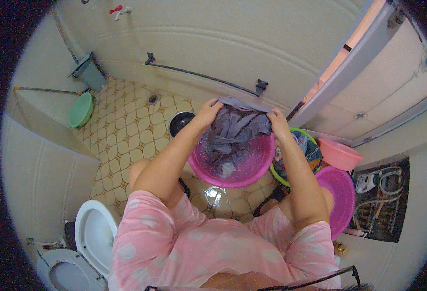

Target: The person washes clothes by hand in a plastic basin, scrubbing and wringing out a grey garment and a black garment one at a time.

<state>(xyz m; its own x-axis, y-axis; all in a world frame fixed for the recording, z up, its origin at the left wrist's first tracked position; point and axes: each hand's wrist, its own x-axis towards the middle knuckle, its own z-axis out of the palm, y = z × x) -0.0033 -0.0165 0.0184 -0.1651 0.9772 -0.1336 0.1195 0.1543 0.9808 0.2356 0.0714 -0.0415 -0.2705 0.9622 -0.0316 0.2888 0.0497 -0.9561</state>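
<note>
Both hands are up over the magenta basin (252, 165), which sits on the tiled floor (126, 131) dead centre of the view. The left hand (208, 112) has its fingers clamped tight on one upper corner of a grey wet cloth (235, 128), and the right hand (277, 122) has its fingers pinched shut on the other corner at about 3 o'clock from it. The cloth hangs bunched between them, its lower folds dropping down into the basin.

At 10 o'clock from the basin, a small dark bowl (180, 121) rests on the tiles, just beside the left forearm. At 3 o'clock, a green-rimmed tub (300, 133) full of mixed laundry touches the basin's edge, with a salmon-pink bowl (339, 154) beyond it and a second magenta basin (342, 194) tilted at 4 o'clock. Far off at 9 o'clock, a green lid (81, 110) leans by the wall. Down at 7 o'clock, the white toilet (94, 233) sits open. A dark rail (203, 77) runs along the wall at 12 o'clock.
</note>
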